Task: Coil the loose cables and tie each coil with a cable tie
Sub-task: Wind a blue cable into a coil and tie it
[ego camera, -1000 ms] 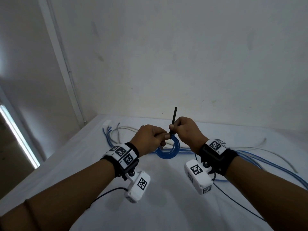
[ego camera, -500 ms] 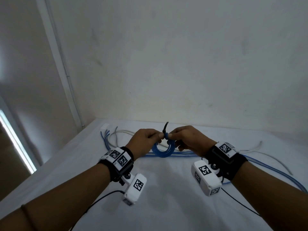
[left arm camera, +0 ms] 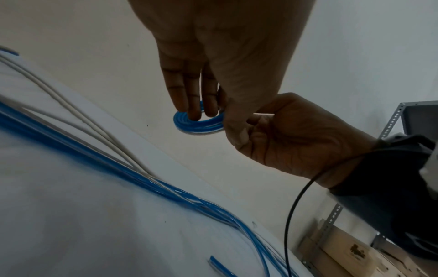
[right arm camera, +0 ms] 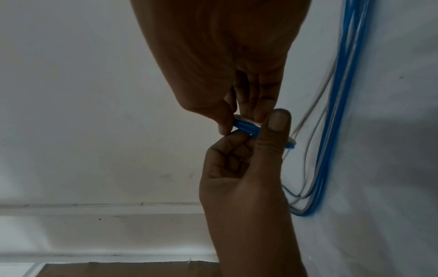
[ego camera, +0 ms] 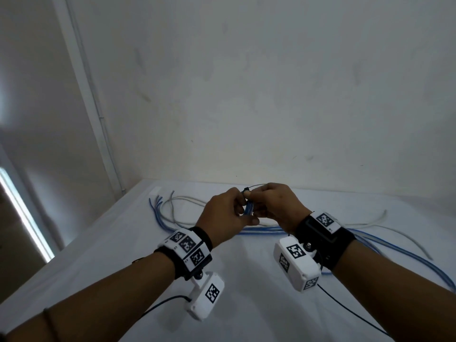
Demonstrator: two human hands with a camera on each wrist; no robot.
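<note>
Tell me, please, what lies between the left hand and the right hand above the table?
The small blue cable coil sits between the left hand and the right hand, both gripping it, with the black cable tie on top; the head view shows this best.

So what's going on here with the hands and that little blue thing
A person is tying up a small blue cable coil, held above a white table. The left hand grips the coil while the right hand pinches a black cable tie looped around it, its tail running toward the right hand. More loose blue cables and grey cables lie uncoiled on the table behind the hands.
</note>
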